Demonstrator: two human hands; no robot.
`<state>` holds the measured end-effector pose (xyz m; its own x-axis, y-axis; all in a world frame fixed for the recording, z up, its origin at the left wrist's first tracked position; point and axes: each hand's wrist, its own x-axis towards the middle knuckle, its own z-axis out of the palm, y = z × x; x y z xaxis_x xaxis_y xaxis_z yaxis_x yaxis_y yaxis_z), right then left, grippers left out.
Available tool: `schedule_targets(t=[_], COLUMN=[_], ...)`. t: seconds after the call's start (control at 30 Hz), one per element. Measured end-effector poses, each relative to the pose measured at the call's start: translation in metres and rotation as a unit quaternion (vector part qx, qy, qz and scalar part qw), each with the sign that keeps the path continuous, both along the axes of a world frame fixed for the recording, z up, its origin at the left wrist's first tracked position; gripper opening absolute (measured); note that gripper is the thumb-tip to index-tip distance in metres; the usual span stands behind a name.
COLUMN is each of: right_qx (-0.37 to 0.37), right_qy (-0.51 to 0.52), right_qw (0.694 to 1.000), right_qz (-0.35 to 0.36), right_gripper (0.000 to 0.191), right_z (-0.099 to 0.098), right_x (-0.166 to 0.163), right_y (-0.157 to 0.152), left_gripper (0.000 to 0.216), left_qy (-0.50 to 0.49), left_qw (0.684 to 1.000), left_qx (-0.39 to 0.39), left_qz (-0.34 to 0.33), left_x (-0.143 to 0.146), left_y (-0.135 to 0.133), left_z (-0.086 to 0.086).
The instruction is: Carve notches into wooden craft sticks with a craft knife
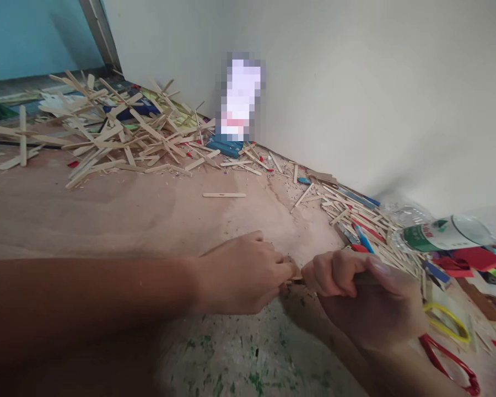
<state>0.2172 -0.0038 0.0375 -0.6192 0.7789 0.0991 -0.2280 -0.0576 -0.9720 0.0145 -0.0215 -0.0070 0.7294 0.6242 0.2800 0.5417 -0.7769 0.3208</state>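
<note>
Near the table's front edge, my left hand [248, 273] and my right hand [355, 286] almost meet. The fingers of both are closed around a craft stick [295, 280], of which only a short wooden bit shows between the fingertips; the rest is hidden. My right hand is turned with its thumb on top and its fingers curled. Beyond my left hand a single craft stick [215, 194] lies flat, with a small dark mark at its middle.
A loose heap of craft sticks [119, 132] lies at the back left. A blurred phone [242, 99] leans against the wall on a blue stand [225, 146]. To the right are more sticks [355, 209], a plastic bottle [446, 232] and red-handled [446, 364] and yellow-handled [448, 322] scissors.
</note>
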Motion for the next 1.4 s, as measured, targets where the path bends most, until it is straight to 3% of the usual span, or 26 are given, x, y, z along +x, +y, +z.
schedule_targets(t=[0.37, 0.6, 0.87, 1.4], right_qx=[0.004, 0.029, 0.000, 0.011], right_qy=[-0.015, -0.025, -0.016, -0.014], right_qw=[1.000, 0.999, 1.000, 1.000], right_qz=[-0.005, 0.008, -0.017, 0.001], right_gripper=[0.052, 0.053, 0.053, 0.054], right_z=[-0.0036, -0.0026, -0.0050, -0.0066], right_x=[-0.0003, -0.0020, 0.0004, -0.0008], right_y=[0.0002, -0.0014, 0.0017, 0.0028], left_gripper=[0.007, 0.008, 0.005, 0.006], left_qy=[0.039, 0.035, 0.018, 0.026], left_qw=[0.999, 0.999, 1.000, 1.000], left_qx=[-0.012, -0.021, -0.007, -0.014], left_qz=[0.004, 0.005, 0.004, 0.003], left_x=[-0.0003, 0.0011, 0.0003, 0.0003], left_y=[0.0001, 0.0009, 0.0003, 0.0001], left_z=[0.0035, 0.0030, 0.0016, 0.0026])
